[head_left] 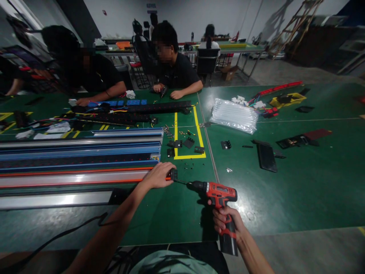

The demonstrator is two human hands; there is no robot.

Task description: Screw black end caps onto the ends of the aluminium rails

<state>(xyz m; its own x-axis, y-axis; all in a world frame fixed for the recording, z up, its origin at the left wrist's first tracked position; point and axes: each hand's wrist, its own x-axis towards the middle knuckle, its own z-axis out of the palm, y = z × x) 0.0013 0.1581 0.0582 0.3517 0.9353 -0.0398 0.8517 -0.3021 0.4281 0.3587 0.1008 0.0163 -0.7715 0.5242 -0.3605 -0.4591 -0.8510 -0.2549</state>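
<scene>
My right hand (228,220) is wrapped round the grip of a red and black cordless drill (221,194), which points left. Its long thin bit (181,182) reaches to a black end cap (172,174) at the right end of an orange-edged metal profile (108,178). Over that end lies my left hand (159,174), its fingers curled round the profile by the cap. Whether the bit sits in a screw is too small to tell. Just beyond, several black brackets (188,143) and small screws (186,166) lie on the green table (313,198).
Blue-edged profiles (85,150) and a silver profile (57,199) lie on the left. A clear plastic-wrapped bundle (235,115), a black phone (266,156) and a yellow frame (288,99) lie on the right. Two people sit across the table near black strips (159,107). A cable (71,229) crosses the lower left.
</scene>
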